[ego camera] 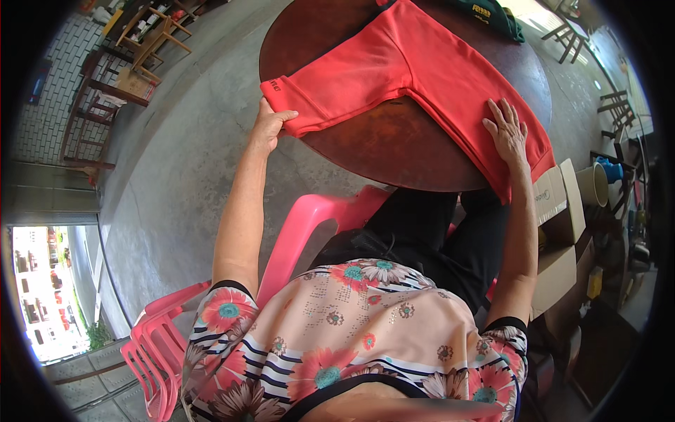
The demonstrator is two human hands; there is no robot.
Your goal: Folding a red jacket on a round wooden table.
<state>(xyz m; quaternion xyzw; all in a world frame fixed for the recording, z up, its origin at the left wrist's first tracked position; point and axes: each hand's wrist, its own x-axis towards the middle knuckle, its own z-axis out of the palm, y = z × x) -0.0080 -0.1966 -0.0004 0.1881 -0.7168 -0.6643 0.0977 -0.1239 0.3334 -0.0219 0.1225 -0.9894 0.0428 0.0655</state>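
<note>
A pair of red trousers (364,68) lies across a round, dark wooden table (390,137), its two legs spread apart. My left hand (269,124) pinches the hem of the left-lying leg, thumb on top and fingers beneath; small dark print marks the cloth close by. On the other leg, my right hand (509,129) rests flat with its fingers apart. That leg's end hangs past the table's near edge. The waist end reaches the top of the view and is partly cut off. A folded dark green garment (485,18) with yellow print lies on the table's far side.
I sit on a pink plastic chair (295,227); stacked pink chairs (158,343) stand behind at lower left. An open cardboard box (559,264) is close on my right, near a beige bucket (593,184). Wooden chairs (161,39) stand at the upper left on the concrete floor (174,158).
</note>
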